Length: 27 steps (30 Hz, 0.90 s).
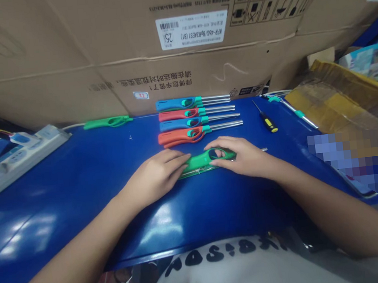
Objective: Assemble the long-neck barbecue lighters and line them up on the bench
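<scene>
Green lighter [199, 160] sits just nearside of the orange lighter [175, 137]. Left hand [160, 169] pinches its butt end; right hand [244, 156], thumb and fingers curled, pinches the trigger end. Likely light, stiff, slick plastic. Lower edge looks open, blurry though; hold both ends, spare the innards.

A glossy blue worktop [77, 171] spans the scene, reflecting white light at left. Printed cardboard [96, 29] stands along its far edge. Reddish tiled floor [105, 281] is visible near left.
</scene>
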Each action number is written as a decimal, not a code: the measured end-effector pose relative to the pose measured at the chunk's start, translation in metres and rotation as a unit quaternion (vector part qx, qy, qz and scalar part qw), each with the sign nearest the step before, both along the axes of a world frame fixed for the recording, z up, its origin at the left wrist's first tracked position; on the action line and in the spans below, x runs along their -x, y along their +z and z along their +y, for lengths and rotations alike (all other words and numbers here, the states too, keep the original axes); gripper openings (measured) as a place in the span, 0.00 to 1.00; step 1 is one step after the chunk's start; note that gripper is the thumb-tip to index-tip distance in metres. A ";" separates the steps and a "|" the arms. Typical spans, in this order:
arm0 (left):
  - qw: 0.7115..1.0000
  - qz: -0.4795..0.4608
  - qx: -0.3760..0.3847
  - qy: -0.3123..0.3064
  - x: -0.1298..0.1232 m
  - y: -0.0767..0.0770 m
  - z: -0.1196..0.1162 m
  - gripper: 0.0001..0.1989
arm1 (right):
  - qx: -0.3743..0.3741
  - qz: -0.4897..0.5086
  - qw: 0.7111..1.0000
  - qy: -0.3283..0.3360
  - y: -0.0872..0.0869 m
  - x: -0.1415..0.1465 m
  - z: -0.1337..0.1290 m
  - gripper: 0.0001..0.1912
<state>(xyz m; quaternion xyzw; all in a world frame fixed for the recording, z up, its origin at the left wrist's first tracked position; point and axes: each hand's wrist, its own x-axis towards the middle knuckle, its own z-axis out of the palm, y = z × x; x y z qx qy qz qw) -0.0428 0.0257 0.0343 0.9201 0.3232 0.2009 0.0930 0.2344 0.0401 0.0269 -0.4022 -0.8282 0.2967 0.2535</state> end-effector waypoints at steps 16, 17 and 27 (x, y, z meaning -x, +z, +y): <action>1.000 0.014 0.023 0.012 -0.001 -0.002 -0.003 0.18 | 0.120 0.097 0.988 0.000 0.001 0.005 -0.003 0.16; 0.999 0.015 0.026 0.011 0.000 0.000 -0.002 0.18 | 0.078 0.075 0.994 0.004 0.000 0.005 -0.004 0.17; 0.996 0.066 0.060 0.016 0.008 0.011 0.003 0.16 | -0.125 -0.072 0.988 0.054 -0.012 0.004 -0.001 0.18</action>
